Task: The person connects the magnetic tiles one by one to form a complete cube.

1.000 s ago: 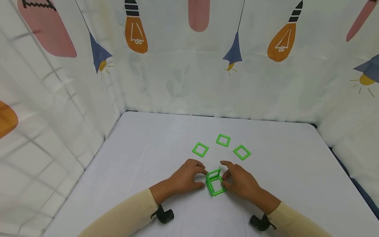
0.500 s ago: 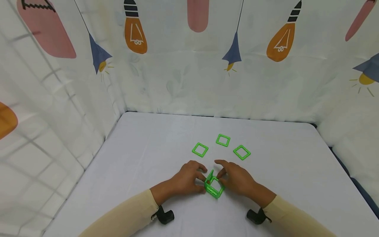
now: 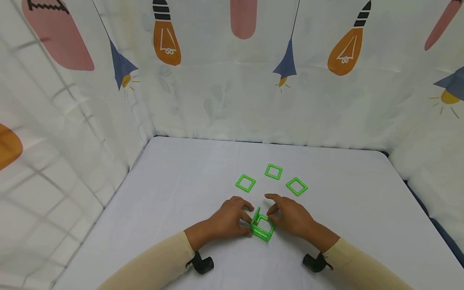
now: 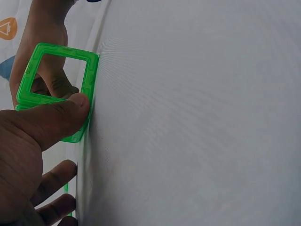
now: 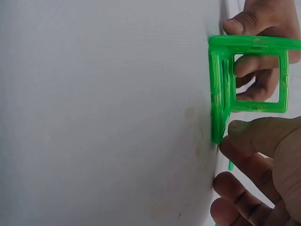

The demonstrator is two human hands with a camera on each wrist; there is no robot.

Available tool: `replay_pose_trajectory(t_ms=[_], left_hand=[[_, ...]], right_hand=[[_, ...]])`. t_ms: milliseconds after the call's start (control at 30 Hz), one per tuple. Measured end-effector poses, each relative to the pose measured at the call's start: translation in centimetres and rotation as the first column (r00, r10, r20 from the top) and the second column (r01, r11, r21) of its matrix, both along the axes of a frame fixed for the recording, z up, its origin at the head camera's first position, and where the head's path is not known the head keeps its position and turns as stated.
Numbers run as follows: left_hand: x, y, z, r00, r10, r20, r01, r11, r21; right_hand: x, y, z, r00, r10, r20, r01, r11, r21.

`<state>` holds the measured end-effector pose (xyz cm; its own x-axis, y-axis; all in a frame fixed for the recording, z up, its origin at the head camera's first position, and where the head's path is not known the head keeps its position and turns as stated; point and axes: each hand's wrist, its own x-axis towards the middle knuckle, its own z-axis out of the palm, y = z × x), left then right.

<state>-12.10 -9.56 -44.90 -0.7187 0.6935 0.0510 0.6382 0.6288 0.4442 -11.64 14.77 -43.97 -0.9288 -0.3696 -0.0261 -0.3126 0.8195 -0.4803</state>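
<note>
Between the hands stands a small structure of green, see-through magnetic tiles, each an open square. One tile lies flat as the base; two others rise from it, along its left side and its front. The left hand pinches the structure's left corner, its thumb across the front upright tile in the left wrist view. On the opposite side, the right hand pinches the base tile's edge between thumb and index finger. The right hand's other fingers stay apart from the tiles.
Farther back on the white table lie three loose green square tiles: a left one, a rear one and a right one. A printed curtain closes off the back and sides.
The structure has turned counterclockwise, so its upright tiles now stand left and front instead of back and left. The right hand has shifted slightly left; the loose tiles lie as before.
</note>
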Motion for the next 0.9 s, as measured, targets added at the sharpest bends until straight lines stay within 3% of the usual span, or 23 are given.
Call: replay_pose_trajectory(t_ms=[500,900], left_hand=[[0.2,0.2,0.2,0.999,0.033,0.02,-0.033,0.999,-0.012],[0.2,0.2,0.2,0.999,0.028,0.02,-0.028,1.0,-0.01]], right_hand=[[-1.4,3.7,0.6,0.988,-0.133,-0.074,0.133,0.991,-0.014],[-2.6,6.1,1.2,0.976,-0.181,-0.12,0.18,0.984,-0.018]])
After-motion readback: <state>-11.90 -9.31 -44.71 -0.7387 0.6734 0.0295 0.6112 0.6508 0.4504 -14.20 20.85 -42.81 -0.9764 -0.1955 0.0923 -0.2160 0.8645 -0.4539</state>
